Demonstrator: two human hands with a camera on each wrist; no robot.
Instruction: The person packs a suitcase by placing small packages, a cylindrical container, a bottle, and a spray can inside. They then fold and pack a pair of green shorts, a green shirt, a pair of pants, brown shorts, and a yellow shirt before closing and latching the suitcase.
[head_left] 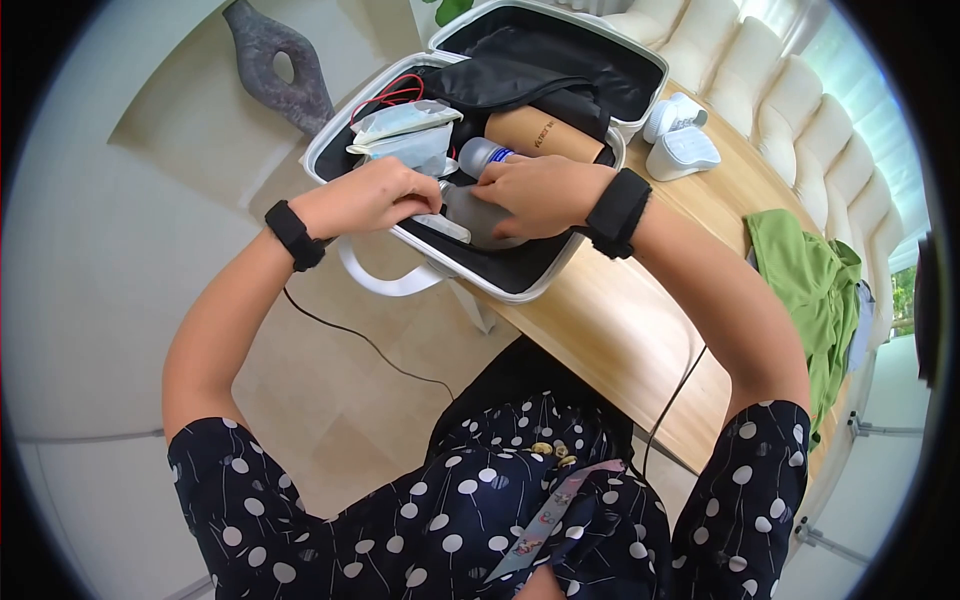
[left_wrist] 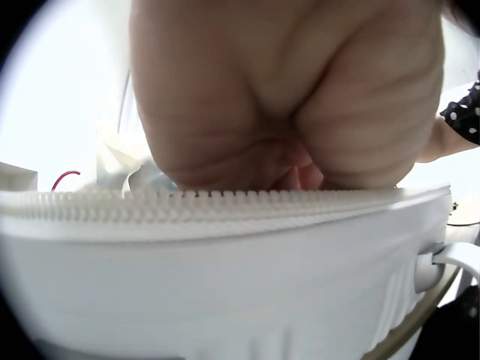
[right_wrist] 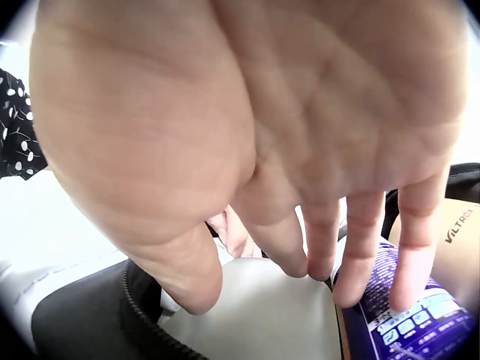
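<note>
An open white suitcase (head_left: 520, 292) with black lining stands on the table. My left hand (head_left: 372, 195) reaches over its near rim with bent fingers, close to a small white item (head_left: 442, 229); in the left wrist view the suitcase wall hides the fingertips, and I cannot tell what they hold. My right hand (head_left: 545, 192) is spread palm down inside. In the right wrist view its thumb and index finger stand on either side of a smooth light grey item (right_wrist: 262, 311), while other straight fingertips touch a bottle with a purple label (right_wrist: 420, 322).
Light packets (head_left: 405, 135), a red cable (head_left: 385, 93), a black bag (head_left: 490, 83) and a brown Viltrox cylinder (head_left: 545, 135) fill the far part. White shoe-like things (head_left: 683, 150) and a green garment (head_left: 810, 285) lie rightward. A grey sculpture (head_left: 280, 65) stands leftward.
</note>
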